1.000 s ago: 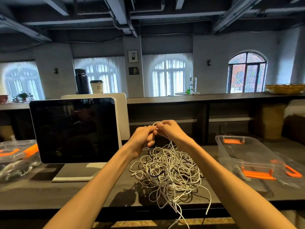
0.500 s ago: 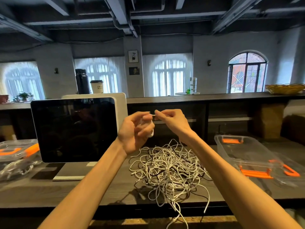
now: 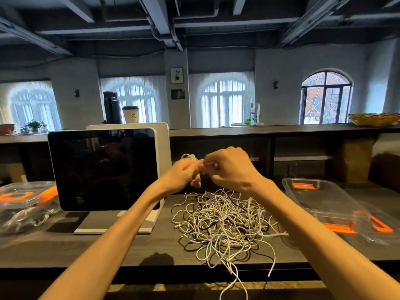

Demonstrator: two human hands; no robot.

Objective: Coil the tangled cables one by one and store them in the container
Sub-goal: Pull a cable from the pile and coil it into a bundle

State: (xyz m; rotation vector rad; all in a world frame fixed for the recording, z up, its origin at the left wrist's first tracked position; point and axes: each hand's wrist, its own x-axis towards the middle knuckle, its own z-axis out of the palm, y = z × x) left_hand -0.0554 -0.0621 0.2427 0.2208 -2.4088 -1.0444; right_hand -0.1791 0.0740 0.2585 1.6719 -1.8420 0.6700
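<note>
A tangled heap of white cables with a few black strands lies on the dark table, some ends hanging over the front edge. Above the heap my left hand grips a small white coil of cable that sticks up out of its fist. My right hand pinches the free end of that same cable just beside the left hand. An open clear plastic container with orange clips stands to the right of the heap.
A dark screen on a white stand is left of my hands. A clear lidded box with orange handles holding cables sits far left. A clear lid with orange clips lies at the right. A raised shelf runs behind.
Both hands rose from the heap with one cable. The left hand turned from palm-up cupping to a fist with the coil showing on top, and the right hand closed in beside it.
</note>
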